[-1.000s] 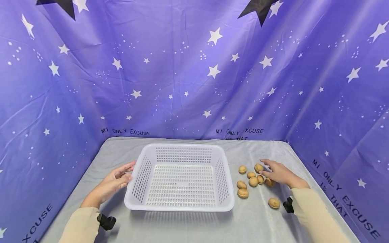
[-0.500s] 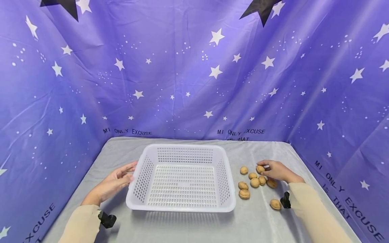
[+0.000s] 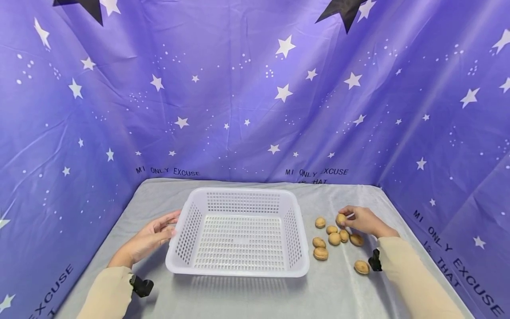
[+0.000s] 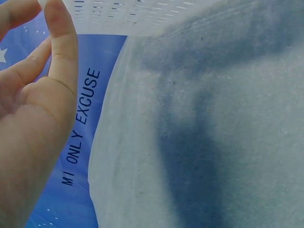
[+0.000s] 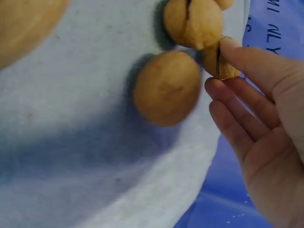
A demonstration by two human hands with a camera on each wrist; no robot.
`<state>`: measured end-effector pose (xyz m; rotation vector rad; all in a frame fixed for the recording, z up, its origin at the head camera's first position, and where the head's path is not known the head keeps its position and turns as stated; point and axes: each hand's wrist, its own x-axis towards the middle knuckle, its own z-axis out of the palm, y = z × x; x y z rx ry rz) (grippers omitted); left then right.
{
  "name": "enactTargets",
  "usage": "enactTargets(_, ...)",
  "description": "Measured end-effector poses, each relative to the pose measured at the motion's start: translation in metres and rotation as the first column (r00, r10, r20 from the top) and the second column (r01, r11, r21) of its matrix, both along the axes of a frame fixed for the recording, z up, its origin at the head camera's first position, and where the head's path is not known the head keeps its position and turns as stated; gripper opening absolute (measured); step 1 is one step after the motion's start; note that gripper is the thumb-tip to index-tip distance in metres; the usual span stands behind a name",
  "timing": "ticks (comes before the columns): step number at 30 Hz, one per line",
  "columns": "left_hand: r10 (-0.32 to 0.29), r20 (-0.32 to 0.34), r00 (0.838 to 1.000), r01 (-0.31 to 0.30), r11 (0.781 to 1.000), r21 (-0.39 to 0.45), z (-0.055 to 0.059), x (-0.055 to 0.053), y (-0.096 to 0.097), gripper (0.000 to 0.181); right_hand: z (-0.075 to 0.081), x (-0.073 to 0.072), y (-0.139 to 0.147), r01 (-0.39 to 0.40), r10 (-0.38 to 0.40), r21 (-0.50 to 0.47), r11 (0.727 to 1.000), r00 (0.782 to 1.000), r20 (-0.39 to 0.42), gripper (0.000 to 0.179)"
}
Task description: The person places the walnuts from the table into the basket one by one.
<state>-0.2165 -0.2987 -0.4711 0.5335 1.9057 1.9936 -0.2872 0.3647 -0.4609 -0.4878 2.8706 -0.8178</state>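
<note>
At the left of the white plastic basket (image 3: 239, 271), my left hand (image 3: 149, 239) holds its side rim with the fingertips and thumb. The left wrist view shows that thumb (image 4: 61, 42) against the basket's edge; the rim hides the exact contact. On the right, my right hand (image 3: 364, 221) pinches a walnut (image 3: 341, 219) between thumb and fingers. This walnut (image 5: 221, 61) shows a dark seam in the right wrist view. Just nearer lie several loose walnuts, among them a rounded one (image 3: 334, 239) and a darker one (image 3: 356, 239) below the hand.
Between basket and right hand lie more walnuts, one at the back (image 3: 320, 222) and one nearer (image 3: 320, 253). Another walnut (image 3: 361, 267) sits apart by the right wrist's black camera (image 3: 375, 260). Grey cloth (image 3: 239, 301) covers the table; a purple star-printed curtain (image 3: 223, 102) surrounds it.
My right hand has come down on the back walnut, and its thumb and fingers have drawn together around it. My left hand stays at the basket's rim. The view shifts slightly.
</note>
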Motion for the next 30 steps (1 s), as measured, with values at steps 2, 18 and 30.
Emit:
enactTargets(2,0.000,-0.001,1.000,0.000,1.000,0.003,0.000,0.000,0.000,0.065,0.007,-0.002,-0.003,-0.010,0.010,0.000,1.000,1.000,-0.019,0.031)
enactTargets(18,-0.005,-0.001,1.000,0.004,1.000,-0.014,0.002,0.000,-0.001,0.066,0.091,-0.015,-0.073,-0.157,0.156,0.010,0.987,0.969,-0.192,0.032)
enactTargets(30,-0.015,-0.008,1.000,0.015,1.000,-0.003,0.001,0.000,-0.001,0.065,0.117,-0.021,-0.168,-0.344,0.342,0.026,0.939,0.922,-0.179,0.034)
